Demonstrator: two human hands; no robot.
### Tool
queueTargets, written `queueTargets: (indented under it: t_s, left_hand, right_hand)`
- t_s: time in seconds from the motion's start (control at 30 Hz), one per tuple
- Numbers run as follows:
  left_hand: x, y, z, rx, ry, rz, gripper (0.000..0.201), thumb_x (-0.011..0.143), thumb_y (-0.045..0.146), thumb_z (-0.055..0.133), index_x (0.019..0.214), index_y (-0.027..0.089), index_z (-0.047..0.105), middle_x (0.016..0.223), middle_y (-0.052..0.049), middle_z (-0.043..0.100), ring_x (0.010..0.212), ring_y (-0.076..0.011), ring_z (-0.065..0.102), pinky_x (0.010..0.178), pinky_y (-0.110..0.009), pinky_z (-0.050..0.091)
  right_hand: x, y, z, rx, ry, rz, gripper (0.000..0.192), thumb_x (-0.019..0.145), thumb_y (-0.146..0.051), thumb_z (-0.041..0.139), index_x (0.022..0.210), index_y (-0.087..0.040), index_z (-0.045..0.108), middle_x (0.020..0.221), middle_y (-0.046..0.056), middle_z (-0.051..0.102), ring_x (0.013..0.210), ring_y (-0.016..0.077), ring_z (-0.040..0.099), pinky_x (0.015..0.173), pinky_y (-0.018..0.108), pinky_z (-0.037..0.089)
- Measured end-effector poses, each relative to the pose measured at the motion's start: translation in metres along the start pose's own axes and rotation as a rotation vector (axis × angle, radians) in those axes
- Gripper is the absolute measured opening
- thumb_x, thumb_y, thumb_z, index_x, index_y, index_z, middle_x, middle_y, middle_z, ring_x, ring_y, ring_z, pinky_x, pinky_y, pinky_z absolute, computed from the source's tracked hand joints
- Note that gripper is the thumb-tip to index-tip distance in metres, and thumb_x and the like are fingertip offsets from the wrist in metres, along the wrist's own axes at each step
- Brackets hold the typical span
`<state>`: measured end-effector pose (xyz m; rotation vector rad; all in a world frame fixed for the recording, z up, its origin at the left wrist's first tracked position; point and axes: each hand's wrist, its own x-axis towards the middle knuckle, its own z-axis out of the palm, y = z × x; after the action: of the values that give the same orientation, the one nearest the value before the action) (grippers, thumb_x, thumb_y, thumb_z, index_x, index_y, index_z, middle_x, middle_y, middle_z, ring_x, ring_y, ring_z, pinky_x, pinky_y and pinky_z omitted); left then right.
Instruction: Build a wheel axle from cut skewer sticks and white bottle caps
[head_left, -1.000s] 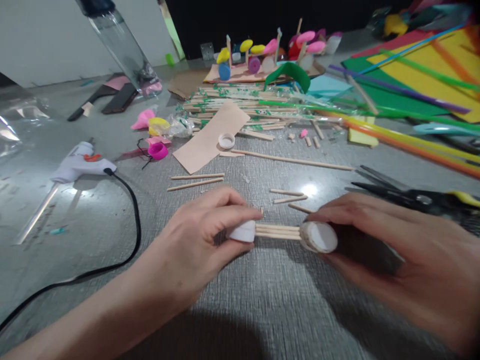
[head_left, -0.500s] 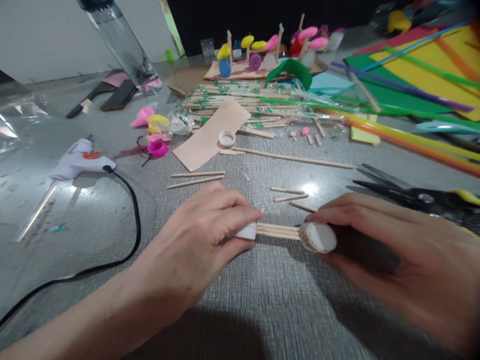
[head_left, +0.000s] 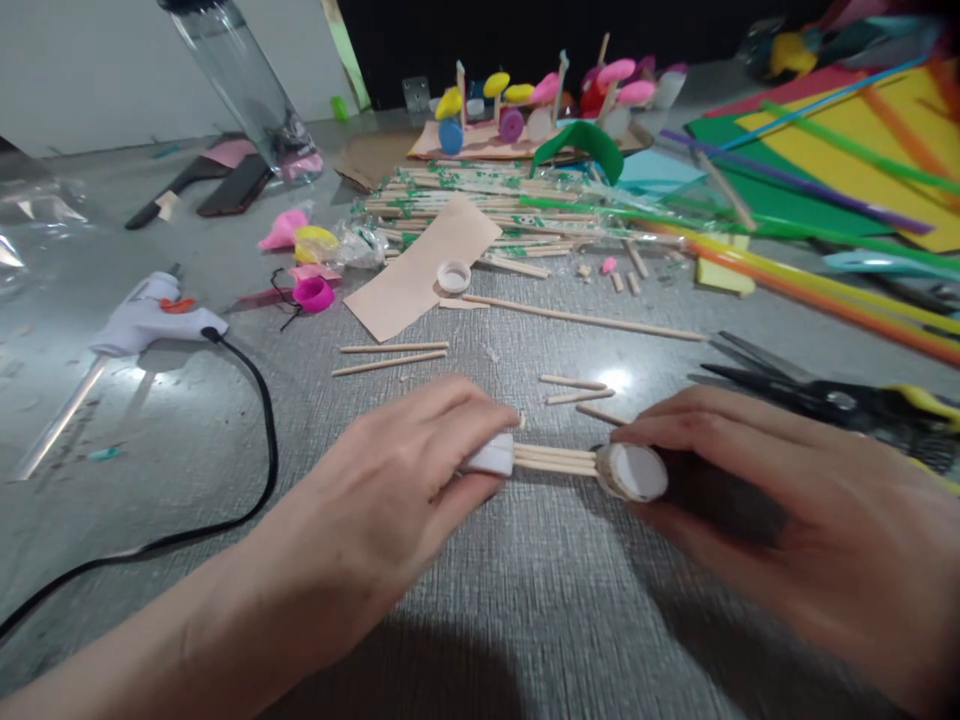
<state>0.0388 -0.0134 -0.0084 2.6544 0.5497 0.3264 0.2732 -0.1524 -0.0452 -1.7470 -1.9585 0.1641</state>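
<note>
Several thin wooden sticks (head_left: 555,460) lie side by side between my hands, joining a white piece to a bottle cap. My left hand (head_left: 420,460) is closed on the white piece (head_left: 491,455), whose far part is hidden under my fingers. My right hand (head_left: 757,500) pinches the round white bottle cap (head_left: 637,472) at the other end between thumb and fingers. Just beyond the sticks lie short cut sticks (head_left: 574,383). Another white cap (head_left: 454,276) rests on a strip of pinkish card (head_left: 420,280).
A glue gun (head_left: 154,315) with a black cable lies at left. Scissors (head_left: 832,395) lie at right. Behind are packaged sticks (head_left: 450,200), a clear bottle (head_left: 240,85), small cap-wheeled models (head_left: 525,120) and coloured paper (head_left: 847,130). One long stick (head_left: 585,318) lies mid-table.
The view has shifted slightly. My left fingertips have drawn back a little, so more of the white piece shows. Both hands keep their hold.
</note>
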Motion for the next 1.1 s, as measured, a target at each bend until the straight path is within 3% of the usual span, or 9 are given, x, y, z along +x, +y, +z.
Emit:
queueTargets:
  t_s: [0.2, 0.53, 1.1]
  left_hand:
    - [0.002, 0.0, 0.001, -0.036, 0.005, -0.044, 0.014, 0.093, 0.015, 0.066, 0.106, 0.02, 0.066, 0.099, 0.001, 0.065, 0.088, -0.0139, 0.064, 0.077, -0.026, 0.047]
    - [0.003, 0.0, 0.006, -0.136, 0.06, -0.125, 0.017, 0.088, 0.009, 0.07, 0.1, 0.02, 0.066, 0.095, 0.003, 0.065, 0.086, -0.0129, 0.06, 0.079, -0.026, 0.046]
    - [0.004, -0.001, 0.011, -0.151, 0.125, -0.121, 0.017, 0.089, 0.01, 0.071, 0.101, 0.02, 0.065, 0.097, 0.002, 0.065, 0.09, -0.014, 0.06, 0.081, -0.027, 0.047]
  right_hand:
    - [0.002, -0.003, 0.0, -0.029, -0.013, -0.025, 0.018, 0.098, -0.036, 0.057, 0.114, -0.031, 0.061, 0.113, -0.004, 0.062, 0.091, 0.016, 0.062, 0.072, 0.031, 0.048]
    - [0.014, -0.004, -0.004, 0.009, -0.046, -0.014, 0.018, 0.1, -0.03, 0.053, 0.117, -0.027, 0.061, 0.112, -0.001, 0.061, 0.098, 0.0174, 0.06, 0.083, 0.033, 0.05]
    - [0.019, -0.007, -0.006, 0.086, -0.001, 0.048, 0.014, 0.1, -0.033, 0.055, 0.108, -0.024, 0.062, 0.105, 0.004, 0.065, 0.09, 0.0207, 0.063, 0.074, 0.034, 0.05]
